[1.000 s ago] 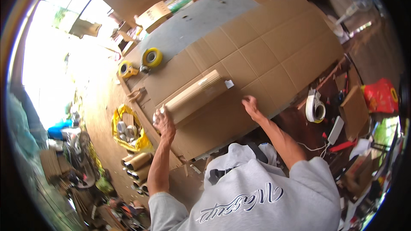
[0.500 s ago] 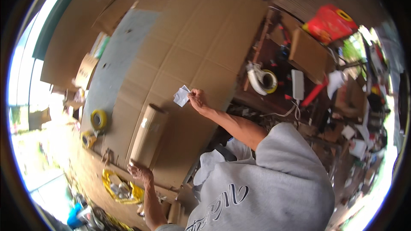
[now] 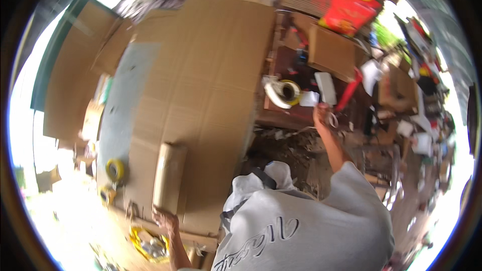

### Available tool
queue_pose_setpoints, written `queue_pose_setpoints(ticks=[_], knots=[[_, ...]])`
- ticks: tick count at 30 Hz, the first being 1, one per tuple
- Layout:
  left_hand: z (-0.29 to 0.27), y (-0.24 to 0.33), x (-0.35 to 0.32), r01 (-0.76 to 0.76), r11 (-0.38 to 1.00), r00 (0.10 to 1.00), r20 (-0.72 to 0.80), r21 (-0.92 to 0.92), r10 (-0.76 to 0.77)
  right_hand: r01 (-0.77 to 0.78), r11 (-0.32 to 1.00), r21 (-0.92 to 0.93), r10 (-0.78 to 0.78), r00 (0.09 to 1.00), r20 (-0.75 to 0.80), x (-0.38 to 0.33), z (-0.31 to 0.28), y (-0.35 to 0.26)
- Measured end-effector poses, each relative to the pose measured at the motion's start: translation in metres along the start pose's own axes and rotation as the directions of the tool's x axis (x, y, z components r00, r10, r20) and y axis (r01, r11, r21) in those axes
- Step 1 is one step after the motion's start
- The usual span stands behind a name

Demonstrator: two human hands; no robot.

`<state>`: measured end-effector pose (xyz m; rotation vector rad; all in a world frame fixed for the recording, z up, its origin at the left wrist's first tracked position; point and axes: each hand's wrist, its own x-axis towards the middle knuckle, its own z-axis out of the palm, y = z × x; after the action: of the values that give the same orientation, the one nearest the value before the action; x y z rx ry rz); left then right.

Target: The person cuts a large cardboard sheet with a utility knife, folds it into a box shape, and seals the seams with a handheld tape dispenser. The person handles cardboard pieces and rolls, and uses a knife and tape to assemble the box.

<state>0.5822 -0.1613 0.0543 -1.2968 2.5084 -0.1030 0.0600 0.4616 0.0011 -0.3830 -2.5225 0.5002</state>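
My right hand (image 3: 322, 112), blurred by motion, is over the dark red table at the right, its fingers closed at the edge of a small white slip of paper (image 3: 309, 99). Just left of the slip lies a tape roll (image 3: 288, 91) with a white dispenser. My left hand (image 3: 165, 221) is at the near end of a long, shiny brown roll (image 3: 168, 175), fingers apart, apparently touching it. That roll lies lengthwise on a large flat cardboard sheet (image 3: 211, 70).
Yellow tape rolls (image 3: 115, 169) sit at the left edge. A yellow bag (image 3: 143, 243) is below my left hand. On the right table are a white power strip (image 3: 326, 88), a cardboard box (image 3: 331, 52) and a red bag (image 3: 350, 12). Scraps litter the floor (image 3: 281, 155).
My right hand has moved right with the white paper, from above the cardboard sheet to the dark red table. My left hand stays by the roll's near end. The view has shifted.
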Motion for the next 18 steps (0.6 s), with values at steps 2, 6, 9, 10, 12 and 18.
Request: queue_pose_setpoints(ticks=[2,6,9,10,12,18], knots=[[0.014,-0.018,0.002,0.030,0.999,0.999,0.022,0.028,-0.031,0.249,0.968,-0.039,-0.252,0.963,-0.097,-0.006,-0.003,-0.028],[-0.020,-0.015,0.000,-0.004,0.903,0.982,-0.173,-0.429,-0.078,-0.061,0.836,0.545,-0.260,0.831,0.492,-0.068,0.009,-0.109],[0.023,-0.030,-0.019,0.088,0.507,0.864,-0.188,-0.857,-0.467,-0.048,0.738,0.673,-0.547,0.541,0.639,-0.136,0.041,-0.196],[0.034,-0.029,-0.023,0.143,0.369,0.826,-0.095,-0.918,-0.555,-0.163,0.697,0.699,-0.583,0.440,0.684,-0.165,0.046,-0.225],[0.056,-0.030,-0.036,0.253,0.003,0.741,0.192,-0.968,-0.644,-0.291,0.701,0.652,-0.619,0.206,0.758,-0.208,0.039,-0.288],[0.086,0.000,-0.037,0.142,-0.388,0.764,0.350,-0.911,-0.543,-0.078,0.617,0.783,-0.767,0.162,0.621,-0.293,0.043,-0.388]])
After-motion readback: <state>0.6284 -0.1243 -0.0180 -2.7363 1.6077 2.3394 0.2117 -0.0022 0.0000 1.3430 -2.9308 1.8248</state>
